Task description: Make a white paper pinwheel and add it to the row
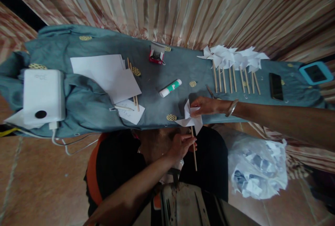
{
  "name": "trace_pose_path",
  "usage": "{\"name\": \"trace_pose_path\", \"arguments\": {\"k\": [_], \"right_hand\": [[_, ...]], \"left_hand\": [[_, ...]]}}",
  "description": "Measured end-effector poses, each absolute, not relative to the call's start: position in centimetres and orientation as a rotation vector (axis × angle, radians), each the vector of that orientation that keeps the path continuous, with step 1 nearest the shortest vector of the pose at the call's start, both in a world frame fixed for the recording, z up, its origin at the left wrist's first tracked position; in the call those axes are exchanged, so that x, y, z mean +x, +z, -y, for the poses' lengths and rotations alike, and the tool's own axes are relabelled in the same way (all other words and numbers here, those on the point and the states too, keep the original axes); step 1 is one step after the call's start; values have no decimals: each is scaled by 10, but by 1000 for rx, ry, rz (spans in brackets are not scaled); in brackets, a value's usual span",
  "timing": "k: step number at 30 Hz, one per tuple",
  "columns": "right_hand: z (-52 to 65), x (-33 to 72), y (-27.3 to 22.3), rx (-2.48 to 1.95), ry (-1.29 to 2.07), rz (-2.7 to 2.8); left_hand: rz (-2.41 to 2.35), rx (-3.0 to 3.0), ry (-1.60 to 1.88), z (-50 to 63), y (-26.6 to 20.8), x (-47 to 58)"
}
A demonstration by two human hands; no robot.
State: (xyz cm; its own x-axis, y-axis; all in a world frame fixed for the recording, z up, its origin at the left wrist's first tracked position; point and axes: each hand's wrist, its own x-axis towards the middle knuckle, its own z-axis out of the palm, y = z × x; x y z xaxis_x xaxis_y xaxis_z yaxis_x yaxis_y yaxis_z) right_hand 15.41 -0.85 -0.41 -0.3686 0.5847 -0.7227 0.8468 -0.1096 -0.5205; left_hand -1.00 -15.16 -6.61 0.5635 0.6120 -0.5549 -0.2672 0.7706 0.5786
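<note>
Between my hands is a white paper pinwheel point(187, 120) on a thin wooden stick point(194, 156), held over the front edge of the table. My left hand point(181, 146) is closed around the stick below the paper blades. My right hand point(200, 107), with a bangle on its wrist, pinches the pinwheel's paper near its centre; the fingertips are partly hidden. Just beyond, a green and white glue stick point(170, 88) lies on the cloth. A pair of scissors point(210, 92) lies behind my right hand, partly covered by it.
Several finished pinwheels point(232, 58) lie in a row at the back right, beside a phone point(276, 86) and a blue-framed device point(316, 73). White paper sheets point(99, 72), a small red box point(156, 57) and a white box-shaped device point(44, 95) are leftward. A bag of paper scraps point(259, 170) stands on the floor.
</note>
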Motion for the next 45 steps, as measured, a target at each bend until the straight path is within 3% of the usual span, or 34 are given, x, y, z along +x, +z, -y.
{"name": "trace_pose_path", "arguments": {"k": [18,27,38,45], "right_hand": [[16,158,14,1604,-1689,-1863],[35,177,30,2031,-1952,-1910],[51,182,15,2958,-2120,-2064],[46,178,0,3223,-2145,-2055]], "left_hand": [[-822,394,569,149,-63,-14],[-816,510,621,140,-45,-17],[-859,640,760,112,-33,-13],[-955,709,848,89,-23,-7]]}}
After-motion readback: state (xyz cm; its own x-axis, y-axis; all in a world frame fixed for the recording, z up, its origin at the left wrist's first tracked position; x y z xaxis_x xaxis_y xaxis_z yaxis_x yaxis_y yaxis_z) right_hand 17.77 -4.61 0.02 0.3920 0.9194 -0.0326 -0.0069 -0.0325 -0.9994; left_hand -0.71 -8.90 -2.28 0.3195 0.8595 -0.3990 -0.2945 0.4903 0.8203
